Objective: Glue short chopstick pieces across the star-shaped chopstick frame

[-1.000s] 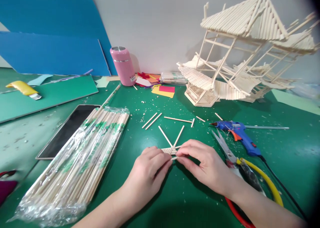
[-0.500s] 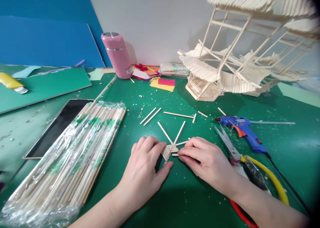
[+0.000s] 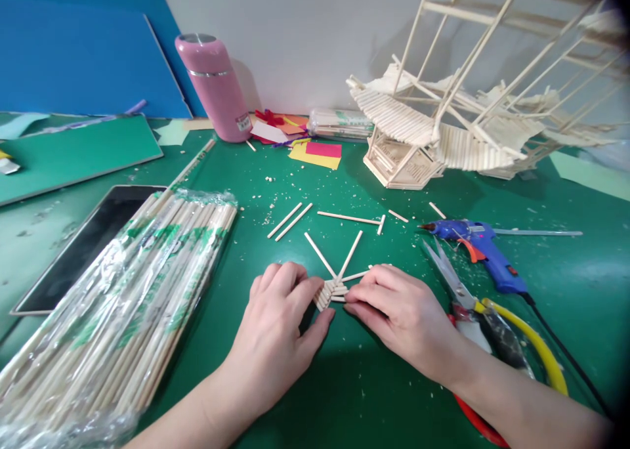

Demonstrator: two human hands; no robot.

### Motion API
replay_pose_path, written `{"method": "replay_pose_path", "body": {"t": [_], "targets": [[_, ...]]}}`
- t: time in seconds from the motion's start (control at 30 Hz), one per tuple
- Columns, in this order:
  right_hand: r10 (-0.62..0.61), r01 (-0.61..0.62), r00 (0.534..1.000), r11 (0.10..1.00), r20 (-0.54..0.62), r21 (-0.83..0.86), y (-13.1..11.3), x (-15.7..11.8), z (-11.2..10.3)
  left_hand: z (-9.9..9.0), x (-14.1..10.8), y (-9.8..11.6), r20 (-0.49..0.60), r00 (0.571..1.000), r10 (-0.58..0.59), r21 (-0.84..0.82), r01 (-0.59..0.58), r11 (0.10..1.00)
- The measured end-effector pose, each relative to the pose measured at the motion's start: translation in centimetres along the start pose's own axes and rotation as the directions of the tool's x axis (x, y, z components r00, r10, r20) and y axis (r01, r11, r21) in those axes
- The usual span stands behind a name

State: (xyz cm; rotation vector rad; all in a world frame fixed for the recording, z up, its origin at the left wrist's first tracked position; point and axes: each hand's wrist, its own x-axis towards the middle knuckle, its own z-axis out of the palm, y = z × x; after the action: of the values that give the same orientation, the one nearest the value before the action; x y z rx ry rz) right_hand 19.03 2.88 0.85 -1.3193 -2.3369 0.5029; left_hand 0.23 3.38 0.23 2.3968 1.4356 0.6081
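Observation:
A small frame of short wooden sticks (image 3: 323, 296) lies on the green table, partly filled with close rows, with longer sticks (image 3: 351, 255) fanning out from its centre. My left hand (image 3: 283, 311) grips its left side between thumb and fingers. On the other side, my right hand (image 3: 394, 308) pinches a short stick (image 3: 338, 299) against the lower edge of the rows. The right fingers cover that stick's far end and part of another arm of the frame. Loose cut sticks (image 3: 294, 222) lie just beyond.
To the right are a blue glue gun (image 3: 485, 245), scissors (image 3: 450, 275) and a yellow-handled tool (image 3: 536, 337). A large stick-built model (image 3: 408, 121) stands behind. Bagged sticks (image 3: 147, 304) overlap a dark tablet-like device (image 3: 73, 258) at left. A pink flask (image 3: 216, 88) stands at the back.
The short stick in my right hand has moved up closer against the rows of the frame. My left hand keeps its hold. The whole view has shifted slightly.

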Motion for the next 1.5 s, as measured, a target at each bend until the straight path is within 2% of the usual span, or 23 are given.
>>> {"method": "replay_pose_path", "body": {"t": [0.43,0.77,1.07,1.5], "targets": [[0.015,-0.015,1.0,1.0,-0.025,0.021,-0.1,0.1,0.1,0.1,0.2,0.2,0.003,1.0,-0.013,-0.008,0.013,1.0],[0.113,-0.11,0.992,0.992,-0.048,0.064,0.0,0.2,0.1,0.2,0.4,0.5,-0.008,0.999,-0.039,0.067,0.039,0.997],[0.209,-0.209,0.977,0.978,0.037,-0.006,-0.2,0.1,-0.7,0.0,0.4,0.7,-0.008,0.999,-0.037,0.081,0.038,0.996],[0.218,-0.223,0.97,0.974,0.108,0.035,0.0,0.3,-0.9,0.3,0.4,0.7,-0.016,1.0,-0.024,0.073,0.025,0.997]]}}
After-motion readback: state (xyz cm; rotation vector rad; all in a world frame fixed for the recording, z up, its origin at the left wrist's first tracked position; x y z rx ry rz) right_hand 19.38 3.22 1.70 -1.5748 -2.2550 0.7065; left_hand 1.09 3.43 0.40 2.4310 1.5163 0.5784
